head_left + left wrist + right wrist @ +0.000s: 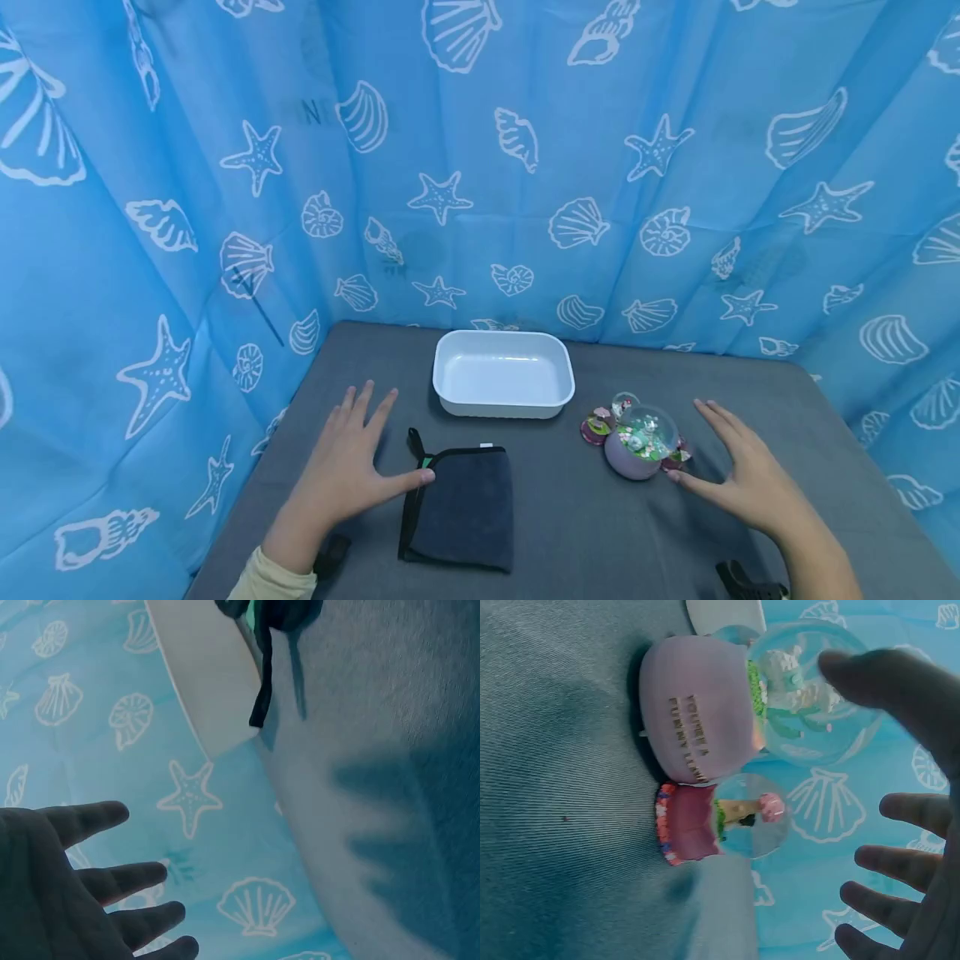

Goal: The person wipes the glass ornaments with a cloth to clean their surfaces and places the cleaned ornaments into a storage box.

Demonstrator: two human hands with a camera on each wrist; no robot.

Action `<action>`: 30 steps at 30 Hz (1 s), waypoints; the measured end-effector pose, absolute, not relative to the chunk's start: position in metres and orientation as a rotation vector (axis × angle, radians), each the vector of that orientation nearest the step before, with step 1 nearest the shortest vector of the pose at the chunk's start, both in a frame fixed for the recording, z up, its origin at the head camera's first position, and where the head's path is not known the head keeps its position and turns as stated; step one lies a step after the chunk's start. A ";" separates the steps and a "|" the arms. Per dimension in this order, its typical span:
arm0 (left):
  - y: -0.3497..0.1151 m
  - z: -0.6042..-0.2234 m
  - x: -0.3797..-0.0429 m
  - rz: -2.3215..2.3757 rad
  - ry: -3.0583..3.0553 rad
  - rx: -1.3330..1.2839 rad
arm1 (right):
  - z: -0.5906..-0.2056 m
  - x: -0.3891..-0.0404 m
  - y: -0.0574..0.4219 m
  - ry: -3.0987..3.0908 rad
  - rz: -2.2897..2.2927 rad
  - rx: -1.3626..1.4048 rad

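My left hand [345,471] hovers with spread fingers over the left edge of a dark grey fabric pouch [465,508] with black trim and a cord loop [415,443]. The thumb overlaps the pouch's edge in the head view. At the right, my right hand [757,479] is held with fingers spread beside a cluster of snow globes. The large globe [697,709] has a lilac base with raised lettering. A small globe [690,821] with a reddish base stands close against it. Another small globe [597,425] sits to its left, and one more behind. Both hands hold nothing.
A white rectangular tray [502,408] stands at the back of the grey-covered table [570,542]. Blue curtains [480,208] printed with white shells and starfish hang behind the table and along both sides. Dark wrist straps show at both wrists.
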State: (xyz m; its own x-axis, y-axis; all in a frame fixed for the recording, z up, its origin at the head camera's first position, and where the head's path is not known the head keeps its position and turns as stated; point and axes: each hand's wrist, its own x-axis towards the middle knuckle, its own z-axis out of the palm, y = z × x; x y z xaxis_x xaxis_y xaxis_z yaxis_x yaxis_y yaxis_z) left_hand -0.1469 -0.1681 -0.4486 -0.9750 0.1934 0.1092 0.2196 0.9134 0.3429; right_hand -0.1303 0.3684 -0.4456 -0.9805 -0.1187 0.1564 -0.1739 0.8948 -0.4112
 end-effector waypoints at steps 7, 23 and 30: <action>-0.158 -0.456 -0.141 -0.614 -3.036 -0.342 | -0.457 -0.130 0.371 -2.887 0.756 0.251; -0.137 -0.475 -0.133 -0.802 -3.076 -0.430 | -0.480 -0.137 0.375 -2.846 0.857 0.206; -0.123 -0.472 -0.128 -0.910 -3.147 -0.515 | -0.487 -0.142 0.376 -2.862 0.905 0.183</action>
State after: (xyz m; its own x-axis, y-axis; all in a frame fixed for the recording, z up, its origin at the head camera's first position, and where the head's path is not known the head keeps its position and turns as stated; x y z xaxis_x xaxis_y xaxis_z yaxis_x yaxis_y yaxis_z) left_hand -0.1278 -0.1234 -0.4721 -0.9369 0.3401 -0.0803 0.2449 0.8028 0.5436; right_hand -0.1419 0.3756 -0.4872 -0.9836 -0.0749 0.1639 -0.1554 0.8124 -0.5621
